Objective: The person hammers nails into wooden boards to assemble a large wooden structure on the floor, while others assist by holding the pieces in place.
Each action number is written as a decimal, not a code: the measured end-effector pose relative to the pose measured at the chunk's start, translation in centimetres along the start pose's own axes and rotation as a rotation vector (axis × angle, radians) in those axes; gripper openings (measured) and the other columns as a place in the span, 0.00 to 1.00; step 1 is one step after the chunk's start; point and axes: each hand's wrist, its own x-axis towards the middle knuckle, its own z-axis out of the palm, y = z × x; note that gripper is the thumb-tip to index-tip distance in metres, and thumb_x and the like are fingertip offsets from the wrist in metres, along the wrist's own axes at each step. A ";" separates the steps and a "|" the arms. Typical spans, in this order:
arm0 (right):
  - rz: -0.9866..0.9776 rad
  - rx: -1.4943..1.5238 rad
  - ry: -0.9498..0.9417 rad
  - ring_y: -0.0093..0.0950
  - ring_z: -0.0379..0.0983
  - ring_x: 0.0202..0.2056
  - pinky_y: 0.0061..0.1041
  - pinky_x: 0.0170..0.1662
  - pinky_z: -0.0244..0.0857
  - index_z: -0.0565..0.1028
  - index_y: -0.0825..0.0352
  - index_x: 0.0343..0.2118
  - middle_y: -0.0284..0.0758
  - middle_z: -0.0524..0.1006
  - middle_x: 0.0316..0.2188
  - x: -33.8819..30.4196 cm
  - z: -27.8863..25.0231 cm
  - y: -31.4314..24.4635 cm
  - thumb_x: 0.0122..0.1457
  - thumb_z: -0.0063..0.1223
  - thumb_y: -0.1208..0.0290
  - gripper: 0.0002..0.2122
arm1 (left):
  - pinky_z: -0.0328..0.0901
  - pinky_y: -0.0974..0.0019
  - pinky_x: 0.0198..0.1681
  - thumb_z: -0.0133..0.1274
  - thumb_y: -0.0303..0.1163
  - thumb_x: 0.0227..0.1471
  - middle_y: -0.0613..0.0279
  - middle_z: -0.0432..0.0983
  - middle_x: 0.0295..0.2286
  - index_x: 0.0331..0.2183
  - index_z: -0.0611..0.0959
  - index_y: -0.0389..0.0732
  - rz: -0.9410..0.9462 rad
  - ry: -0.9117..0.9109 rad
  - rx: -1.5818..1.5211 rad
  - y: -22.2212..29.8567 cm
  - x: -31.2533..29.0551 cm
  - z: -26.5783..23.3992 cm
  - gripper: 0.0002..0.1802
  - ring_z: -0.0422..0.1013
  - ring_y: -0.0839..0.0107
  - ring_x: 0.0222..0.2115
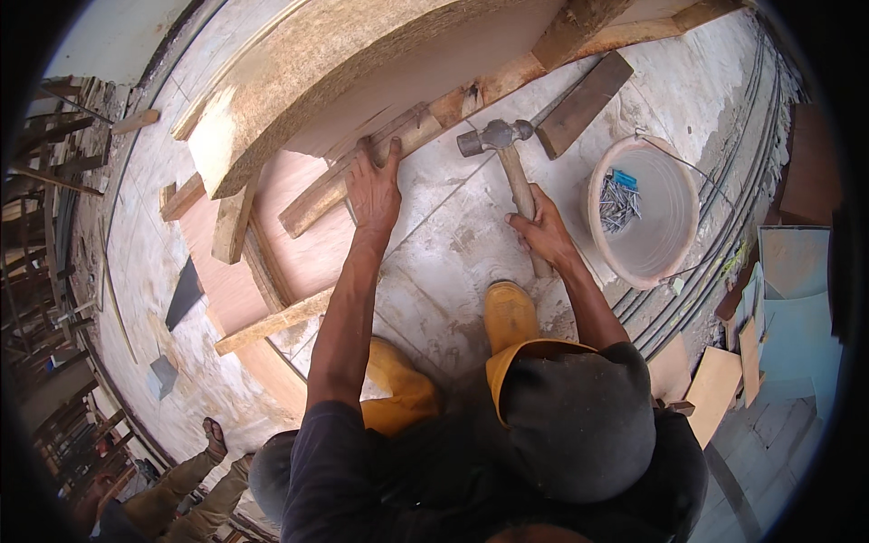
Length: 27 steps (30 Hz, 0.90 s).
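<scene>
Right hand [546, 233] on the hammer, left hand [374, 190] on the batten

Right hand is wrapped around the handle of the hammer [515, 172], with the butt end sticking out below the grip. Left hand has its fingers laid over the batten [312, 206]; whether they close around its far side is hidden. The hammer is held over the floor [434, 240], apart from the wood, its flat face turned left toward the batten and its rounded end to the right. The batten runs slantwise along the lower side of the big curved panel [299, 100].

The step looks like nailing or knocking the frame together, so the batten should sit true against its neighbour before any blow. Press it firmly with the left hand, but keep those fingers well clear of wherever the hammer is to land. For driving, the flat face is the one to use; a grip nearer the butt would give a fuller swing, while the present one should suit short, controlled taps. No nail can be made out at the left fingers. Loose nails [619, 208] lie in the bucket [661, 226] by the right forearm, handy to reach. Start each one lightly and upright, then strike harder, as the narrow batten could split near its end.
</scene>
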 end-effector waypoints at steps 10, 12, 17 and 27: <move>0.079 -0.133 0.105 0.24 0.68 0.21 0.27 0.25 0.64 0.67 0.68 0.50 0.34 0.71 0.23 -4.7 -1.8 4.3 0.56 0.58 0.73 0.19 | 0.66 0.53 0.37 0.56 0.30 0.49 0.50 0.66 0.50 0.57 0.68 0.34 -0.179 -0.234 0.134 -1.3 0.5 -1.0 0.34 0.70 0.58 0.46; 0.055 -0.153 0.114 0.25 0.69 0.21 0.28 0.25 0.65 0.68 0.67 0.49 0.35 0.71 0.24 -5.1 -1.9 5.0 0.55 0.58 0.73 0.19 | 0.66 0.53 0.37 0.56 0.29 0.48 0.51 0.66 0.47 0.57 0.69 0.35 -0.146 -0.201 0.130 -1.9 0.1 -1.1 0.33 0.70 0.58 0.45; 0.096 -0.216 0.112 0.34 0.74 0.26 0.34 0.32 0.68 0.68 0.67 0.48 0.43 0.74 0.27 -6.3 -2.1 4.2 0.52 0.58 0.73 0.20 | 0.67 0.54 0.36 0.56 0.28 0.47 0.53 0.67 0.44 0.56 0.71 0.40 -0.137 -0.081 0.136 -1.5 0.1 -1.0 0.32 0.70 0.59 0.42; -0.131 -0.334 0.141 0.22 0.67 0.19 0.25 0.22 0.63 0.67 0.67 0.49 0.33 0.71 0.23 -8.4 -3.5 7.9 0.54 0.59 0.75 0.19 | 0.70 0.52 0.35 0.54 0.27 0.43 0.52 0.69 0.39 0.39 0.74 0.39 0.172 -0.063 0.186 -3.6 -0.6 -2.1 0.17 0.73 0.55 0.39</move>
